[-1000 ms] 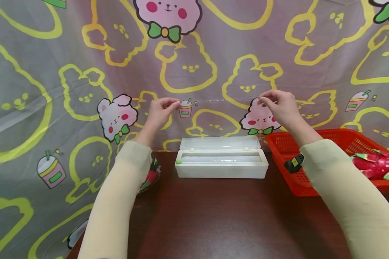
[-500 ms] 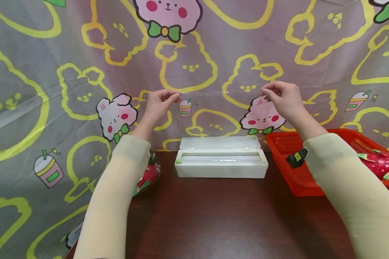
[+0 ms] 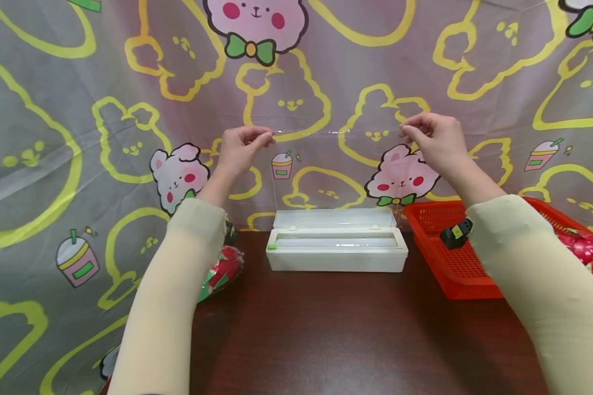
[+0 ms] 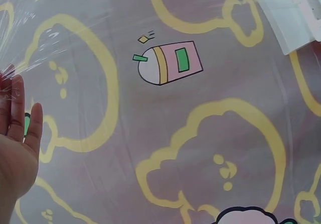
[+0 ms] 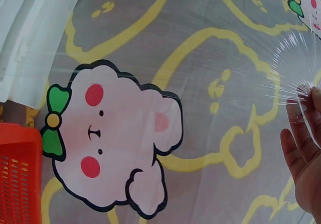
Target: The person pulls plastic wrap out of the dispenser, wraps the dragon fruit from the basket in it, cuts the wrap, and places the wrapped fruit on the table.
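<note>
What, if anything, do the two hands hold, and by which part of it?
Clear plastic film: the left hand pinches one end of its upper edge, and the right hand pinches the other end.

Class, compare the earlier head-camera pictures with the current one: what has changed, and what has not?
The left hand and right hand have risen, drawing the top edge of the clear film higher above the white box. Nothing was newly gripped or released. The white box and red basket stayed put.
</note>
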Demonstrator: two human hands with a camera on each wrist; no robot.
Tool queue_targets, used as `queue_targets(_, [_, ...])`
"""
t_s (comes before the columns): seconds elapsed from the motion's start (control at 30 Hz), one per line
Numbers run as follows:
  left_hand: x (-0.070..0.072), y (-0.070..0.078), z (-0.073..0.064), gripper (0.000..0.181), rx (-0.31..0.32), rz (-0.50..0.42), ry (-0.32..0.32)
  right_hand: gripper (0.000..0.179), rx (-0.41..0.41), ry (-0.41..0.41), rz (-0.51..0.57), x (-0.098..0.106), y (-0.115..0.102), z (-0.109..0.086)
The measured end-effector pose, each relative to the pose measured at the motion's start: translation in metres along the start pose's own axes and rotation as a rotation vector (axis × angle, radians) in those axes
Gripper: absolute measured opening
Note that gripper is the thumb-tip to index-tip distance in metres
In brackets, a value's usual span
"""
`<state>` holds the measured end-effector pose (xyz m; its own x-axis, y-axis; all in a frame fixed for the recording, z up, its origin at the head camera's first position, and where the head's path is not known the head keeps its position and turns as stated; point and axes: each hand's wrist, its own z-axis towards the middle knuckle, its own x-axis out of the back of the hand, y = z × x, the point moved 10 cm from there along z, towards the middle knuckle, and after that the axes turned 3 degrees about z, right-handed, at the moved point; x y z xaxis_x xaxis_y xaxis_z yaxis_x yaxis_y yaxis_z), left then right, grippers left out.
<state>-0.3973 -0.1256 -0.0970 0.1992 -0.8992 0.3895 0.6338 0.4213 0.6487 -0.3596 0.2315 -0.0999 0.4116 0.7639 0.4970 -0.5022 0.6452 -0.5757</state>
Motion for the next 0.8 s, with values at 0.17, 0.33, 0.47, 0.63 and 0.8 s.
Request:
queue_targets(0.17, [0.000, 0.005, 0.004, 0.024, 0.002, -0.008, 0.001, 0.029, 0.003, 0.004, 0.004, 0.006, -0.003, 0.003])
queue_targets(0.33, [0.001, 0.012, 0.008, 0.025, -0.012, -0.023, 0.007, 0.028, 0.009, 0.011, -0.006, 0.012, -0.007, 0.006])
queue_targets(0.47, [0.005, 0.018, 0.010, 0.025, -0.030, -0.033, 0.020, 0.027, 0.020, 0.022, -0.019, 0.017, -0.013, 0.008])
queue_targets(0.63, [0.009, 0.021, 0.010, 0.024, -0.021, -0.053, 0.033, 0.028, 0.036, 0.026, -0.018, 0.019, -0.018, 0.011])
queue_targets(0.8, [0.011, 0.024, 0.013, 0.024, -0.010, -0.062, 0.036, 0.028, 0.036, 0.013, 0.015, 0.020, -0.020, 0.014])
